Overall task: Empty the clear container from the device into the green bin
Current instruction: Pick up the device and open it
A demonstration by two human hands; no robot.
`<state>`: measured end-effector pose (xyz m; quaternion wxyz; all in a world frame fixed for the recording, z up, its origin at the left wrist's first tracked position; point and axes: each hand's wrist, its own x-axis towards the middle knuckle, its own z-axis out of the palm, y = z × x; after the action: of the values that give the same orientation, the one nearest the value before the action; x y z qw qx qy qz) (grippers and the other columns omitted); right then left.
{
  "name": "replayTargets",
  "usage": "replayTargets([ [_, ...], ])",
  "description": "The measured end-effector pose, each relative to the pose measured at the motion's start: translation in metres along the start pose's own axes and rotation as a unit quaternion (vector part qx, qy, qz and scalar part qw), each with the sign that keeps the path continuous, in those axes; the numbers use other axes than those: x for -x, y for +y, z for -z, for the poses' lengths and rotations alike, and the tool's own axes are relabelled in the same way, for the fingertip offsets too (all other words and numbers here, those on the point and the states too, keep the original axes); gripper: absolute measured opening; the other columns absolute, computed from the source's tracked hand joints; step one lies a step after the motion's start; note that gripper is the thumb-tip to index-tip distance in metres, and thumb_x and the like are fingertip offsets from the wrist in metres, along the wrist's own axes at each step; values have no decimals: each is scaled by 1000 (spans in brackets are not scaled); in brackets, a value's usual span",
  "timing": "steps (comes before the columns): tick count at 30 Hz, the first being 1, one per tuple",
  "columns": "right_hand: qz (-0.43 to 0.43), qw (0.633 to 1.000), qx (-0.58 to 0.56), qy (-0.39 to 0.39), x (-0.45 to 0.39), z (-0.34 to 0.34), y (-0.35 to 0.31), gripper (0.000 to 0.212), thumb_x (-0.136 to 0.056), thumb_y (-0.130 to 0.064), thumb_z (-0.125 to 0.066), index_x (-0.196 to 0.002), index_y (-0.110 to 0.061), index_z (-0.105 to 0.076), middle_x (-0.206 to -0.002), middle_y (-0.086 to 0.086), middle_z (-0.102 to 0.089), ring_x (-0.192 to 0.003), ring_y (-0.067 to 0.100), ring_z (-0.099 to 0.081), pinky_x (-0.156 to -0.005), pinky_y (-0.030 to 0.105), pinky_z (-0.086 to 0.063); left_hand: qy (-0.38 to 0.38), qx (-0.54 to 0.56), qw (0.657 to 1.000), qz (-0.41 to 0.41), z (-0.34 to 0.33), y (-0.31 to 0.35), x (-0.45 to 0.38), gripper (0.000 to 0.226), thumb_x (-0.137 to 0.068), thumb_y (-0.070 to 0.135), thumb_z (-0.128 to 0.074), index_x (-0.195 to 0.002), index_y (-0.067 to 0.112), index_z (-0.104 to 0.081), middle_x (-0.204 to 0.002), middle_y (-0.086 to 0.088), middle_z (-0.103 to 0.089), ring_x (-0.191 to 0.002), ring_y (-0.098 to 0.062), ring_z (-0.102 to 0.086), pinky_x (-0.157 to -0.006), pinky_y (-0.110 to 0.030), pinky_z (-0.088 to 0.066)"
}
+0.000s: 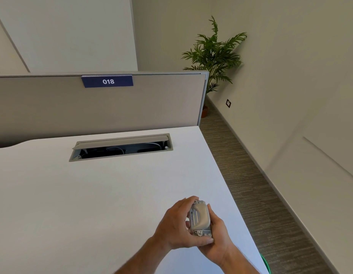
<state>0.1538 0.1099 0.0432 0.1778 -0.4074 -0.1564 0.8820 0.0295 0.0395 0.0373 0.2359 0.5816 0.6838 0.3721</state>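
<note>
Gripping device [199, 218] | left hand [175, 226] wrapped | right hand [217, 240] cupping | above desk [92, 194]

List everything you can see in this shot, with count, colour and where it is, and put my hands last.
device: one, grey, held over the desk's near right part
desk: one, white, fills the lower left
cable hatch: one, grey, flap open, set in the desk's far side
partition: one, beige, behind the desk
number tag: one, blue, reads 018, on the partition's top edge
plant: one, green, in the far corner
wall socket: one, dark, low on the right wall
green bin: one, only a rim sliver, below the desk's right edge
left hand: gripping the device
right hand: gripping the device
</note>
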Motion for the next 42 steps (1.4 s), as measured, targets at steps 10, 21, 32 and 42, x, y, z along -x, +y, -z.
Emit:
replayTargets([
  [10,0,1000,3,-7,0,2,1,57,-98,-54,-43,-118,-10,-72,-91,16,-76,-83,29,-65,-67,38,-59,-10,1,1000,-3,0,-2,0,101,-54,79,-79,-138,34,-42,-128,21,-58,-111,-4,-59,-90,-19,-56],
  [21,14,1000,-14,-15,-7,5,5,60,-94,-58,-45,-116,-11,-75,-99,16,-73,-90,30,-59,-79,43,-53,-9,2,1000,-15,0,-4,-1,100,-57,77,-79,-138,33,-42,-129,19,-58,-113,-7,-59,-93,-26,-57],
  [32,18,999,-24,-18,-10,7,9,59,-95,-59,-45,-121,-13,-72,-110,17,-71,-104,32,-57,-82,43,-56,7,-7,1000,-23,0,-2,0,101,-56,72,-83,-140,32,-42,-129,19,-58,-111,-3,-59,-98,-27,-54],
  [42,24,999,-25,-22,-13,14,6,60,-96,-58,-42,-113,-12,-77,-97,15,-74,-88,29,-60,-73,42,-56,9,-32,999,-31,0,-2,0,102,-56,77,-79,-139,32,-42,-129,19,-58,-110,-2,-57,-97,-27,-54],
])
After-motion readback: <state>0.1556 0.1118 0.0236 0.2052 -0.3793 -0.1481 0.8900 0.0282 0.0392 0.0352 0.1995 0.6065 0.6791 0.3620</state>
